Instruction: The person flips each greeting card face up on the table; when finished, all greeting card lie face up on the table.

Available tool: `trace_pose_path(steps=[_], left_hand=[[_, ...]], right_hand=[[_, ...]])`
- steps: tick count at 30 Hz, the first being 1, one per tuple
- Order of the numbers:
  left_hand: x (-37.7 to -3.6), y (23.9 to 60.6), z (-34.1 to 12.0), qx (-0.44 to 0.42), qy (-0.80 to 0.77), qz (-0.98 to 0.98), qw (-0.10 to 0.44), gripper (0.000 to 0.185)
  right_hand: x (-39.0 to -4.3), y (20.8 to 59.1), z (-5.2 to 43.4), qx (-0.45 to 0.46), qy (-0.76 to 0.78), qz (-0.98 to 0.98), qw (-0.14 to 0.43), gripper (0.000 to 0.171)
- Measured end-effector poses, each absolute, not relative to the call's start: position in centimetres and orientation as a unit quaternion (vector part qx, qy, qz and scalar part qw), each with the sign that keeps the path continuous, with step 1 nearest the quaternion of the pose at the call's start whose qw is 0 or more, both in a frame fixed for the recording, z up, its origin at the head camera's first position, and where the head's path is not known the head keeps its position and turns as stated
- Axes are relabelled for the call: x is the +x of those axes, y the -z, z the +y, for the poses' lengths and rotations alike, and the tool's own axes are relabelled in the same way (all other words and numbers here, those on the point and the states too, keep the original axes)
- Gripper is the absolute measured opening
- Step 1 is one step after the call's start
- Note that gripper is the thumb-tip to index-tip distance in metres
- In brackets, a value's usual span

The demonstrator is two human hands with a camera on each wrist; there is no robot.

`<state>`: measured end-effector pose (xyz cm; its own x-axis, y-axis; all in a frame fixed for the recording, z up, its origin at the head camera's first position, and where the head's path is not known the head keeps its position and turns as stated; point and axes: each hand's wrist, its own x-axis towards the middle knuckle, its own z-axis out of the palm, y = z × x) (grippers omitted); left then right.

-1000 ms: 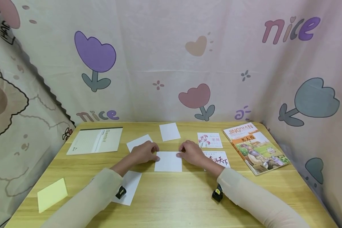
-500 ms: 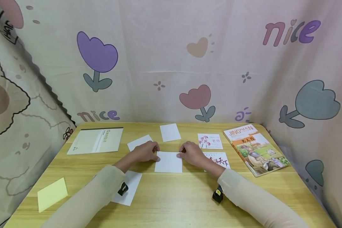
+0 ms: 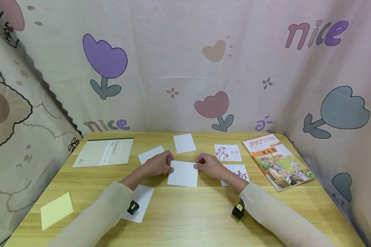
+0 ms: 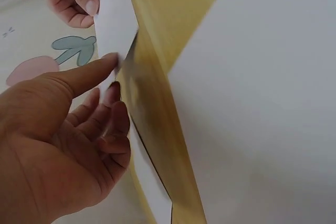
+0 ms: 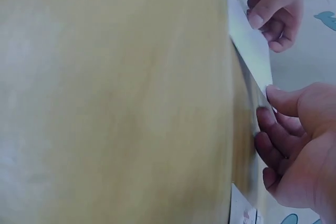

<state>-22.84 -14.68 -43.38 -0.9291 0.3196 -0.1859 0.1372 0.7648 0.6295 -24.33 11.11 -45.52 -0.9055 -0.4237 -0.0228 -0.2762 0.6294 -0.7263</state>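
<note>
A blank white card (image 3: 182,174) is held at the middle of the table, its far edge raised off the wood. My left hand (image 3: 158,162) pinches its far left corner between thumb and fingers. At the far right corner my right hand (image 3: 209,165) pinches it the same way. In the left wrist view the thumb of the left hand (image 4: 68,135) presses on the white card (image 4: 113,19). The right wrist view has the right hand (image 5: 299,140) gripping the lifted card (image 5: 251,45), with a gap beneath it.
Blank white papers lie behind (image 3: 184,143), to the left (image 3: 148,153) and under the left forearm (image 3: 143,200). Two printed cards (image 3: 228,152) lie right, beside a magazine (image 3: 278,161). A notepad (image 3: 103,153) and a yellow paper (image 3: 56,210) are left. A patterned curtain (image 3: 160,68) surrounds the table.
The card lay flat on the table; its far edge has now come up, tilting it toward me. Both hands have risen slightly with it, still at its far corners.
</note>
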Motion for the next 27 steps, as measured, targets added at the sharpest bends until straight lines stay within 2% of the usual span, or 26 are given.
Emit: trace_pose_path(steps=[9,19,27], left_hand=[[-21.9,41.9,-15.0,0.141,-0.469,0.867,0.095,0.021],[-19.3,39.4,-13.8,0.130,-0.600,0.789,0.010,0.028],[-17.7,38.3,-12.4,0.161,-0.614,0.771,0.039,0.025]], right_hand=[[-22.7,43.5,12.1,-0.212,0.504,0.831,0.102,0.019],[-18.1,39.7,12.6,-0.290,0.587,0.750,0.094,0.019],[-16.2,38.7,12.3,-0.314,0.599,0.731,0.088,0.021]])
